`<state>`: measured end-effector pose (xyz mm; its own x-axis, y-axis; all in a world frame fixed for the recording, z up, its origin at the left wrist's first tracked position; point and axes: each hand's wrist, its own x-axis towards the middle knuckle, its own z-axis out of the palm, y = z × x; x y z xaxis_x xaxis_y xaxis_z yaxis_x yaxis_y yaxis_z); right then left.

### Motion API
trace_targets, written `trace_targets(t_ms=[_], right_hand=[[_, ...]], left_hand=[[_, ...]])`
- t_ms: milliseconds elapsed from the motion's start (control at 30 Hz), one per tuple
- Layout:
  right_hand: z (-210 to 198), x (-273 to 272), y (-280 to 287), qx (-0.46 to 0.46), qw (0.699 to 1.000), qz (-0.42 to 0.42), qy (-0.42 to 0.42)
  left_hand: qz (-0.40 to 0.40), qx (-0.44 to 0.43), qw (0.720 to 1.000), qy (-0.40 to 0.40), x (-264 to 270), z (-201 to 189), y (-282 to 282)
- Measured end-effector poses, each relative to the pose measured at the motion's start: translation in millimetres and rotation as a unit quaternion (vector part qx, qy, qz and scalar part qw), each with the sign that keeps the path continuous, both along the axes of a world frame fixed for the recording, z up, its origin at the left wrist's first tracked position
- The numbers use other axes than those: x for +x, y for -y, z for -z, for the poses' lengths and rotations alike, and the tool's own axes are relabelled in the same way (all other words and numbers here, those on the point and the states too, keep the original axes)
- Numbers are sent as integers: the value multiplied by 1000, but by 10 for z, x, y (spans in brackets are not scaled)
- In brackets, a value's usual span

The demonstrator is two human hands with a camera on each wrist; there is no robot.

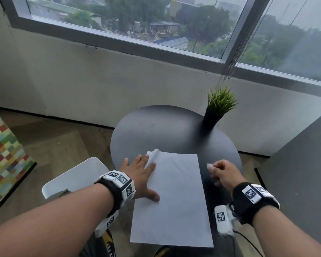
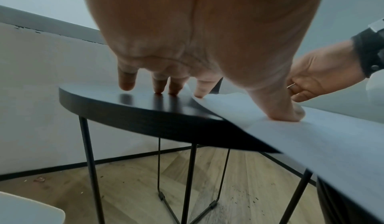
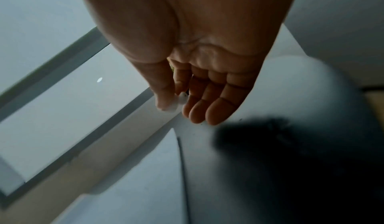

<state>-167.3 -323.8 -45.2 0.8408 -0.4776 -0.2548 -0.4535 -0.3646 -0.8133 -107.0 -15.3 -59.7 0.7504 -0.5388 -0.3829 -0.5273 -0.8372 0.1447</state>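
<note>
A white sheet of paper point(image 1: 176, 197) lies on the near part of a round black table point(image 1: 165, 130), and its near end hangs over the table's edge. My left hand point(image 1: 143, 177) rests flat on the sheet's left edge with fingers spread. Its thumb point(image 2: 286, 112) presses on the paper point(image 2: 311, 137), while the other fingertips point(image 2: 158, 86) touch the tabletop. The sheet's far left corner point(image 1: 154, 154) curls up beside those fingers. My right hand point(image 1: 222, 173) hovers just right of the sheet. It pinches a small white piece point(image 1: 209, 166) between thumb and forefinger, also visible as the white piece point(image 3: 182, 98).
A small green plant in a black pot point(image 1: 217, 106) stands at the table's far right. A white chair seat point(image 1: 74, 179) sits to the left of the table. A grey panel point(image 1: 300, 173) rises on the right. The wall and window are beyond the table.
</note>
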Motion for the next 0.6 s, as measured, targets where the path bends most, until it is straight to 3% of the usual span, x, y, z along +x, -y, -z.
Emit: trace_targets(t_ms=[167, 267, 400, 500, 600], right_hand=[[-2, 65, 62, -136, 987, -52, -61], [-86, 118, -25, -235, 970, -44, -50], [-141, 147, -476, -66, 991, -113, -27], [-158, 229, -608, 48, 997, -57, 4], [-262, 354, -567, 79, 996, -39, 27]], left_hand=[[-40, -113, 993, 4, -15, -60, -40], [-125, -258, 958, -26, 63, -142, -53], [-150, -390, 909, 8, 132, -387, -44], [-119, -451, 885, 11, 105, -624, -75], [-74, -506, 859, 3, 67, -832, -153]])
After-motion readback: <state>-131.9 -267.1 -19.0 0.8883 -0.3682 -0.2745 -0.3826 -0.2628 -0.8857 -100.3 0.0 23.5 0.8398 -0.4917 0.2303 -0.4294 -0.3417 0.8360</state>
